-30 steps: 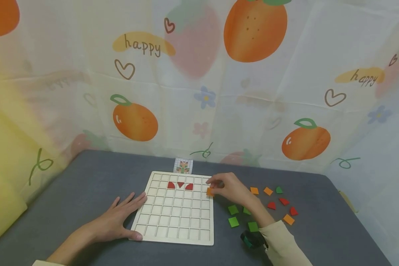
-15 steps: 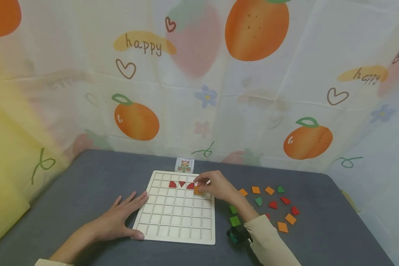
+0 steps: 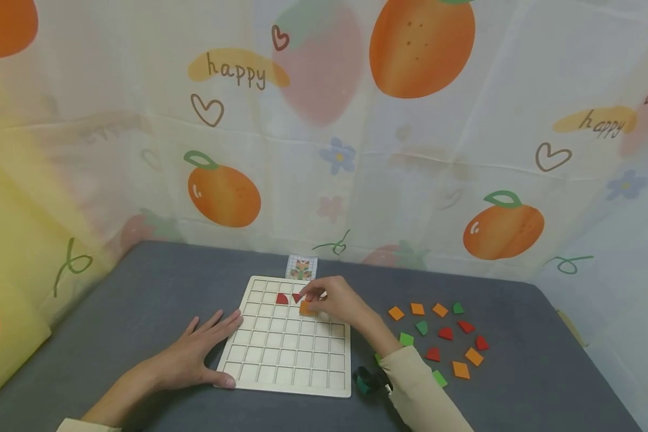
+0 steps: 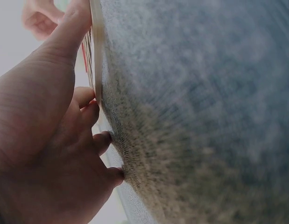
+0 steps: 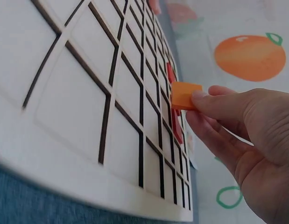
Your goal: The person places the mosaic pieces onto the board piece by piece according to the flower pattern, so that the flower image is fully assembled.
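Observation:
A white gridded board (image 3: 286,376) lies on the table. Over its upper rows, my right hand (image 3: 337,300) pinches a square orange tile (image 3: 305,308) between thumb and fingers. In the right wrist view the orange tile (image 5: 183,94) stands tilted, close to the board surface; contact cannot be told. A red quarter-round tile (image 3: 282,299) and a red triangle tile (image 3: 296,297) lie in grid cells. My right fingers hide another red piece in the head view. Against the board's left edge rests my left hand (image 3: 189,355), fingers spread and thumb at the lower left corner.
Loose orange tiles (image 3: 417,309), red tiles (image 3: 445,333) and green tiles (image 3: 406,339) are scattered to the right, several of them partly behind the right arm. A small patterned card (image 3: 301,268) lies behind the board. A printed curtain (image 3: 399,138) hangs beyond the table (image 3: 529,360).
My right hand has carried the orange tile leftward from the board's right edge to below the red pieces. The left hand has stayed at the board's left edge.

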A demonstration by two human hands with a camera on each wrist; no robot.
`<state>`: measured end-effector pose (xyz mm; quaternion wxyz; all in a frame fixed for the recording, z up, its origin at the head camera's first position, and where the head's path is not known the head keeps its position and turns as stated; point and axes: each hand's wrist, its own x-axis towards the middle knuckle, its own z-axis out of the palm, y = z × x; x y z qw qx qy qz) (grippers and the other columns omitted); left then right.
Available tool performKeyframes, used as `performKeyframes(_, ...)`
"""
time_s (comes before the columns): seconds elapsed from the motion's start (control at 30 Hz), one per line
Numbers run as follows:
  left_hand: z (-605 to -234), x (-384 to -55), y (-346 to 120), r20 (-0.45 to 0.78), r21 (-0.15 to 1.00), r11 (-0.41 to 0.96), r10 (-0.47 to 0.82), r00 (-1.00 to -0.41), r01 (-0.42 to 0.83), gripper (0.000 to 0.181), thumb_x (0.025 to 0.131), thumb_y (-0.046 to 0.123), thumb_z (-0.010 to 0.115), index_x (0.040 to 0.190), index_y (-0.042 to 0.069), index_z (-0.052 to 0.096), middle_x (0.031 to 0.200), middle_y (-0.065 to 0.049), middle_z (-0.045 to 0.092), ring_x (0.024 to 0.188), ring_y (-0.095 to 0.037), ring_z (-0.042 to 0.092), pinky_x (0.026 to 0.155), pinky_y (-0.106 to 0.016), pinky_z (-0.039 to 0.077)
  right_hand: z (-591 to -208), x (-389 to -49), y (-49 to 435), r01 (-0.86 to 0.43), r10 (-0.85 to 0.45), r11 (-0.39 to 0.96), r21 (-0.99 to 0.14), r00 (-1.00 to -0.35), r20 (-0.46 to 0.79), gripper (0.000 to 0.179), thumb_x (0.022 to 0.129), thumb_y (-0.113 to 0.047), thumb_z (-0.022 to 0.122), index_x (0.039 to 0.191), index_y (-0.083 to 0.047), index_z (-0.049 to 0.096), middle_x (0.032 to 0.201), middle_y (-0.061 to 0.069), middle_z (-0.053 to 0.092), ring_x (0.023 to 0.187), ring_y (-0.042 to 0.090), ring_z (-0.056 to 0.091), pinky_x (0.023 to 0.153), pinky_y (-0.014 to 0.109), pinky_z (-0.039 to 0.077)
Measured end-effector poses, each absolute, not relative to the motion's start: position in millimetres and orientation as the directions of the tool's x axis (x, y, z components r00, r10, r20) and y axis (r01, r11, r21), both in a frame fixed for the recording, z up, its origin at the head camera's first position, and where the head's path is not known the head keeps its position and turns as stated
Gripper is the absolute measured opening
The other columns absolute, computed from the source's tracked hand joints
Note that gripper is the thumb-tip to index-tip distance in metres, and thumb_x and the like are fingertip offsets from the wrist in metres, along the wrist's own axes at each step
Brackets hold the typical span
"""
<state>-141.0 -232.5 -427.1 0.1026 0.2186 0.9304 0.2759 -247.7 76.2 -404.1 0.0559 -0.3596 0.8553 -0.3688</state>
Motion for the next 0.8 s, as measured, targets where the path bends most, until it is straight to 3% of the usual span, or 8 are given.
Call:
performKeyframes(0.43, -427.1, -140.1, -232.5, -0.073, 0.568, 0.747, 0.463, -0.884, 0.344, 0.114, 0.066, 0.065, 0.077, 0.154, 0.01, 0.031, 0.16, -0.013, 0.026, 0.145, -0.049, 0.013, 0.106, -0.073, -0.002, -410.0, -245.9, 60.1, -0.573, -0.66, 0.452, -0.684, -0.73, 0.175, 0.018, 0.087, 0.002, 0.07, 0.105, 0.0, 0.073, 0.094, 0.006, 0.071, 0.085, 0.017, 0.065, 0.074, 0.024, 0.053)
performKeyframes(0.8, -427.7, -141.5, -231.6, -0.085, 0.56, 0.756, 0.458, -0.885, 0.338, 0.114, 0.066, 0.064, 0.077, 0.154, 0.01, 0.031, 0.16, -0.013, 0.025, 0.145, -0.048, 0.013, 0.106, -0.073, -0.001, -409.2, -245.4, 46.5, -0.587, -0.656, 0.539, -0.604, -0.743, 0.136, 0.019, 0.088, -0.002, 0.071, 0.107, -0.003, 0.073, 0.091, 0.006, 0.072, 0.084, 0.013, 0.065, 0.074, 0.021, 0.052)
